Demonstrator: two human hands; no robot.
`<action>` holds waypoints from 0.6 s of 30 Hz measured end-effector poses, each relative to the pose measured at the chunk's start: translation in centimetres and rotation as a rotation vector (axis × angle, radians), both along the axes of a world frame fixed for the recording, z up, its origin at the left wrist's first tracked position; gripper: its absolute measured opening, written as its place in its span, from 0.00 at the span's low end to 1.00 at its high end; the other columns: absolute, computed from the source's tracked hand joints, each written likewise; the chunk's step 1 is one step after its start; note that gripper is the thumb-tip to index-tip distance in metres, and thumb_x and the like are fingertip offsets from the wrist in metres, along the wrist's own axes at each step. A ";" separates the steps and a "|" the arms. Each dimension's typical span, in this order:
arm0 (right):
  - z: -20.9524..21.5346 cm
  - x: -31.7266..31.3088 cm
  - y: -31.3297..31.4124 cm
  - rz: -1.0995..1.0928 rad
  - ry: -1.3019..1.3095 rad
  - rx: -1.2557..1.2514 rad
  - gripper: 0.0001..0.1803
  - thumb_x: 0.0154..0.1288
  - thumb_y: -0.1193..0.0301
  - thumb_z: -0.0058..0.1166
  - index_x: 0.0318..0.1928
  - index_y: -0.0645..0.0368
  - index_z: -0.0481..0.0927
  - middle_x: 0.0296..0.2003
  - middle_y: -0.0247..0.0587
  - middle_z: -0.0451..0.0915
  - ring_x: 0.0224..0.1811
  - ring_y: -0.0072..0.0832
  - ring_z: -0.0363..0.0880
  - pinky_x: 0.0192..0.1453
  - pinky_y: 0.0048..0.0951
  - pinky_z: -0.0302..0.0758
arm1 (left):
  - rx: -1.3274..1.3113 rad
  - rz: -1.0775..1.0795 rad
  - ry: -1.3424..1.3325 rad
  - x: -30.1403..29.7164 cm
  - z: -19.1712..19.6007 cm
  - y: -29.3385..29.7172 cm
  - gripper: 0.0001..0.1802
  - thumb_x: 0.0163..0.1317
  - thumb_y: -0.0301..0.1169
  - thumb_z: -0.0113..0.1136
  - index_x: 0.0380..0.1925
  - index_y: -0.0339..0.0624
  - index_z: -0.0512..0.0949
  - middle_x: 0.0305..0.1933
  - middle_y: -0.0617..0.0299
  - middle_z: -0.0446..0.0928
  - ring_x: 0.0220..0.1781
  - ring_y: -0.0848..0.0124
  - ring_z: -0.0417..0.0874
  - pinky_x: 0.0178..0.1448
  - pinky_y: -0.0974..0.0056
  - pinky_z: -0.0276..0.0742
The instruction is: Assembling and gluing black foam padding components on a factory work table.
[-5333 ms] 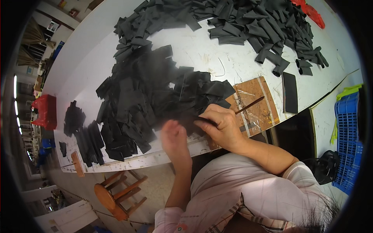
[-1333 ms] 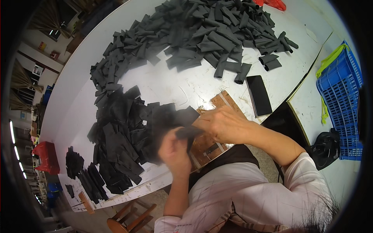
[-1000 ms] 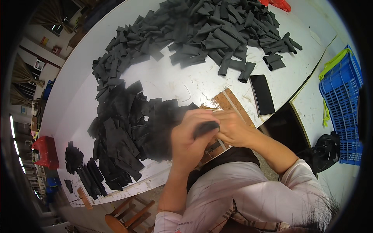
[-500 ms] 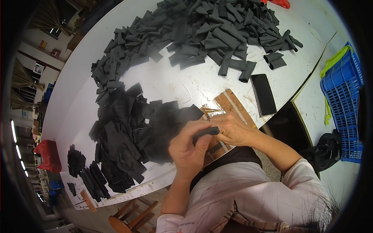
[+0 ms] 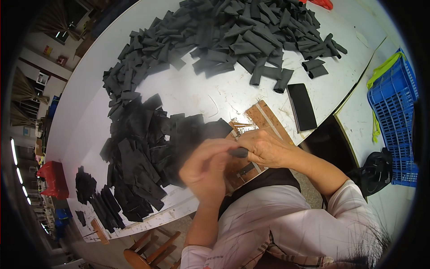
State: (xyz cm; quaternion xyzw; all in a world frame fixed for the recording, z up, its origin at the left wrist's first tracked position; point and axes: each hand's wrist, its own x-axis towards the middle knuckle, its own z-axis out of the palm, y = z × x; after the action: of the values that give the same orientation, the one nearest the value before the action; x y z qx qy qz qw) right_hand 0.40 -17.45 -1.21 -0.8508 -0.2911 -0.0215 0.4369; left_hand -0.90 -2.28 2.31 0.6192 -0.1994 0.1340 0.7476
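Observation:
My right hand (image 5: 264, 147) is closed, knuckles up, over the near edge of a brown wooden board (image 5: 264, 117). A short dark grey fabric tube (image 5: 238, 153) pokes out from its finger side. Just left of the tube is my left hand (image 5: 204, 168), smeared by motion, its fingers curved toward the tube. Whether those fingers still touch it, I cannot make out. Flat black fabric pieces (image 5: 141, 157) lie in an overlapping heap beside my left hand. Beyond both hands, a large pile of dark grey fabric tubes (image 5: 255, 40) spreads across the white table (image 5: 197, 92).
A black phone (image 5: 302, 107) lies right of the board. At the far right stands a blue plastic basket (image 5: 392, 121) with a black bag (image 5: 376, 172) near it. A red bag (image 5: 53, 179) is at the left, and a wooden stool (image 5: 150, 249) is below the table edge.
My left hand has shifted left, away from my right hand, and blurred. Less of the fabric tube now shows beside my right hand, which stays nearly in place.

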 end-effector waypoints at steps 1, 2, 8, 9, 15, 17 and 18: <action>1.0 -0.1 -0.1 -0.002 0.004 -0.001 0.08 0.48 0.70 0.52 0.25 0.63 0.73 0.21 0.46 0.73 0.26 0.44 0.73 0.29 0.39 0.69 | -0.001 -0.002 0.004 -0.2 0.2 0.2 0.07 0.57 0.28 0.54 0.28 0.33 0.72 0.30 0.53 0.75 0.31 0.68 0.75 0.40 0.66 0.71; 2.4 -0.2 -0.2 -0.009 -0.044 -0.086 0.08 0.48 0.70 0.52 0.24 0.63 0.73 0.21 0.46 0.73 0.25 0.43 0.73 0.28 0.39 0.69 | -0.204 0.023 0.098 -0.3 0.4 0.4 0.08 0.57 0.29 0.53 0.28 0.34 0.71 0.30 0.53 0.74 0.32 0.67 0.74 0.42 0.65 0.70; 0.6 -0.4 0.7 0.001 -0.081 -0.159 0.09 0.48 0.70 0.52 0.20 0.63 0.71 0.19 0.46 0.73 0.22 0.41 0.73 0.24 0.37 0.68 | -0.380 0.010 0.238 -0.8 -1.8 1.3 0.06 0.60 0.26 0.48 0.29 0.32 0.69 0.31 0.49 0.75 0.33 0.68 0.75 0.42 0.68 0.69; 0.3 -0.5 0.7 -0.014 -0.070 -0.101 0.09 0.48 0.70 0.53 0.20 0.62 0.71 0.19 0.46 0.72 0.22 0.41 0.73 0.23 0.37 0.68 | -0.380 0.014 0.240 -0.8 -1.7 1.4 0.06 0.60 0.26 0.48 0.29 0.32 0.69 0.31 0.49 0.75 0.33 0.68 0.75 0.42 0.68 0.69; -1.0 -0.5 0.8 -0.005 -0.056 0.113 0.10 0.49 0.69 0.54 0.20 0.62 0.71 0.17 0.45 0.71 0.20 0.44 0.72 0.23 0.37 0.68 | -0.105 0.077 0.110 -0.2 -1.3 1.5 0.08 0.60 0.29 0.49 0.28 0.34 0.68 0.32 0.52 0.74 0.35 0.67 0.74 0.44 0.65 0.69; 0.0 -0.2 0.2 -0.032 -0.077 -0.028 0.10 0.49 0.68 0.54 0.20 0.61 0.71 0.16 0.45 0.71 0.20 0.45 0.72 0.23 0.37 0.68 | 0.108 0.205 0.111 -0.2 -2.3 1.5 0.07 0.61 0.27 0.48 0.29 0.33 0.69 0.35 0.51 0.75 0.35 0.70 0.74 0.44 0.68 0.69; 1.0 0.5 0.0 0.043 -0.104 -0.012 0.12 0.52 0.67 0.53 0.20 0.62 0.72 0.16 0.46 0.71 0.20 0.44 0.72 0.23 0.36 0.68 | 0.249 0.285 0.172 -0.1 -3.4 2.1 0.07 0.61 0.27 0.47 0.31 0.32 0.70 0.36 0.52 0.76 0.35 0.72 0.75 0.42 0.70 0.69</action>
State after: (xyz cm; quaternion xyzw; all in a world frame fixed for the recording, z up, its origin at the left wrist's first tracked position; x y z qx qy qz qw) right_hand 0.94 -17.42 -0.21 -0.8447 -0.3316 -0.0545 0.4166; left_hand -0.96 -0.22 -1.08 0.7381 -0.0600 0.1594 0.6528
